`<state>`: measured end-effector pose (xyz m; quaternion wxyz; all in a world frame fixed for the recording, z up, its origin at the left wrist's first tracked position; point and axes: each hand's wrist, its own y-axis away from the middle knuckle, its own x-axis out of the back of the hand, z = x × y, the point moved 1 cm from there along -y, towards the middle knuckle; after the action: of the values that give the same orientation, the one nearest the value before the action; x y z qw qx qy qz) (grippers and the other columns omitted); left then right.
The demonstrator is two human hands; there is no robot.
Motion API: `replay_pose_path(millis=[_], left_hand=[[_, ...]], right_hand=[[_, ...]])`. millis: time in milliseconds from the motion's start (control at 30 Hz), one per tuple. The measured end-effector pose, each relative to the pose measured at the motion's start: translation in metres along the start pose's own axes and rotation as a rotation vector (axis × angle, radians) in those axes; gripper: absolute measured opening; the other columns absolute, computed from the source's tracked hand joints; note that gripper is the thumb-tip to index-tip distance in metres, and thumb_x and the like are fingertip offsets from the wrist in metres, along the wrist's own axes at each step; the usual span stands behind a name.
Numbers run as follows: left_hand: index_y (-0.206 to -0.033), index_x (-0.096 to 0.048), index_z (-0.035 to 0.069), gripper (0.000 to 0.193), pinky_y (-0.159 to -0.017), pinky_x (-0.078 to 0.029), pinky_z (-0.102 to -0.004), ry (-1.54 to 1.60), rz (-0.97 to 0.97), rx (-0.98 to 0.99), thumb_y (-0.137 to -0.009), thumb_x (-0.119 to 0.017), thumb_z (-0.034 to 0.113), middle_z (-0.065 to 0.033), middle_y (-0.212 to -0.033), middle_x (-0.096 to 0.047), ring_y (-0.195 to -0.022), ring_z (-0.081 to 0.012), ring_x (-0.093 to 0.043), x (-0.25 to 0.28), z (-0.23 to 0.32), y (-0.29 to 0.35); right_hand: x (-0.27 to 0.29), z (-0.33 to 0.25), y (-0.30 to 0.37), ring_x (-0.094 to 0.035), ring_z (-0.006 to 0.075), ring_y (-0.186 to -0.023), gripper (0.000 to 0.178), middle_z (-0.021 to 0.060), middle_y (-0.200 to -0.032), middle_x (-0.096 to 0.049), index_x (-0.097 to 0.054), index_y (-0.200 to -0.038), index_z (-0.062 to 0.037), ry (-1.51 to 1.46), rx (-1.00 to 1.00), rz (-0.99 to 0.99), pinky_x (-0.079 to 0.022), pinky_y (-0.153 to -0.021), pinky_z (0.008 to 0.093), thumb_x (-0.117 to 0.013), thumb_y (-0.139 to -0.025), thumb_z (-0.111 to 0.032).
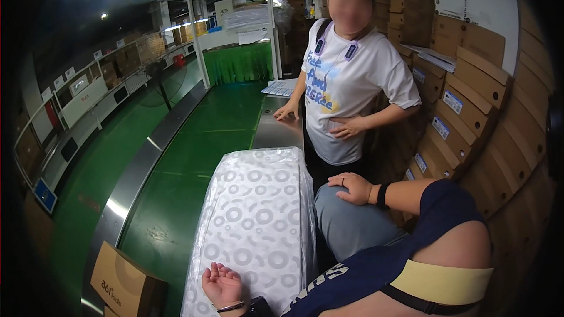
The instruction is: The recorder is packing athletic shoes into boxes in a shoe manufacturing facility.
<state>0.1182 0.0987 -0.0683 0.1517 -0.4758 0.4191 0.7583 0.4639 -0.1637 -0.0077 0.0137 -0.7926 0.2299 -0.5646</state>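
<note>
A long white bundle (253, 223), printed with grey rings and short curved dashes and wrapped in clear plastic, lies lengthwise in front of me. Over its near end is my left hand (222, 285), palm up, fingers loosely curled with nothing in them; a thin bracelet circles that wrist. Whether its back touches the plastic I cannot tell. My right hand (352, 188) rests on the knee of my grey-blue trousers (355, 223), fingers laid over the cloth. It wears a ring and a dark wristband, and it holds nothing.
A green conveyor belt (176, 199) runs along the left, with a brown carton (124, 282) at its near end. Beyond the bundle stands a person in a white shirt (352, 91), one hand on the metal bench edge (279, 132). Stacked brown boxes (464, 111) line the right.
</note>
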Motion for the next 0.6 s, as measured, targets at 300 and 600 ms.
replay_pose_path(millis=[300,600], left_hand=[[-0.084,-0.056,0.009,0.021,-0.058,-0.043,-0.0322,0.003,0.022,0.016,-0.081,-0.046,0.028,-0.0002,-0.074,-0.056,-0.064,-0.0155,-0.054,-0.002,-0.003,0.005],[-0.082,-0.056,0.009,0.022,-0.058,-0.043,-0.0315,-0.003,0.000,0.022,-0.082,-0.046,0.028,-0.0002,-0.074,-0.057,-0.064,-0.0154,-0.054,-0.002,-0.007,0.002]], right_hand=[[-0.001,-0.006,-0.006,-0.049,0.0303,-0.104,0.036,0.0150,-0.112,-0.054,-0.055,-0.105,-0.0058,-0.031,0.069,-0.015,-0.037,-0.090,0.0381,-0.055,-0.073,-0.022],[-0.003,-0.013,-0.009,-0.048,0.0286,-0.106,0.035,0.0124,-0.113,-0.053,-0.055,-0.106,-0.0067,-0.042,0.099,-0.055,-0.035,-0.092,0.0379,-0.055,-0.075,-0.023]])
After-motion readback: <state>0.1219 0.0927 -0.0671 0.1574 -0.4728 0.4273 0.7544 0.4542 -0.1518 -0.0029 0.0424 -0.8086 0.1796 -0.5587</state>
